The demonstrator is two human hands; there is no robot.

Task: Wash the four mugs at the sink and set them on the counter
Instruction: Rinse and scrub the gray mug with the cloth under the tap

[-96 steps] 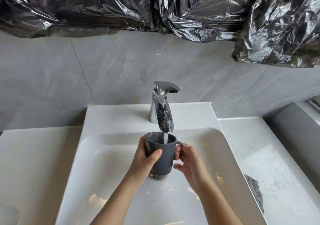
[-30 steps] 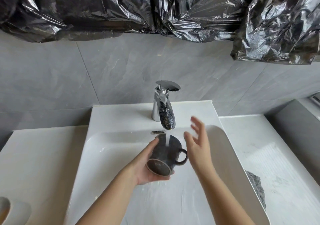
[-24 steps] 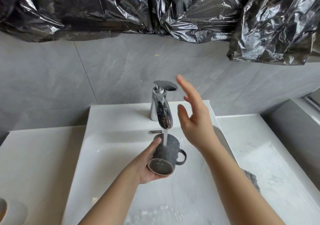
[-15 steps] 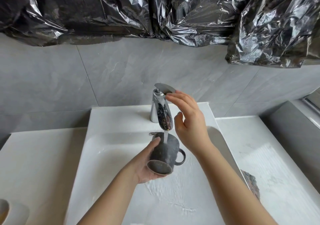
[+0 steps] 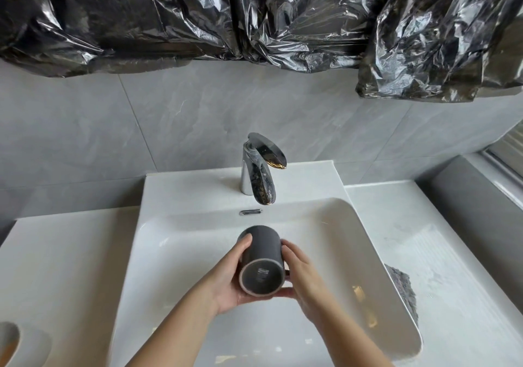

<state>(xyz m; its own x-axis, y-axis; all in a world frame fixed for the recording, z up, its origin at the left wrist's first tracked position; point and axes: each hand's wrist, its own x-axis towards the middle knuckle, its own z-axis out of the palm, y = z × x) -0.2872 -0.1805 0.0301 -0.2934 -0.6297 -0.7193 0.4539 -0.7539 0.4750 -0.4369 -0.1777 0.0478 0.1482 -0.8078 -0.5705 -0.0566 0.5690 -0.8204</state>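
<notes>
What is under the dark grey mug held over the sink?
Below the dark grey ceramic mug, gripped by the left hand and right hand, lies the white sink basin. Its floor directly beneath is covered by mug and hands.

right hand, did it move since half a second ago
Yes: the right hand has come down from the faucet lever to the dark mug's right side, well below the lever.
</notes>
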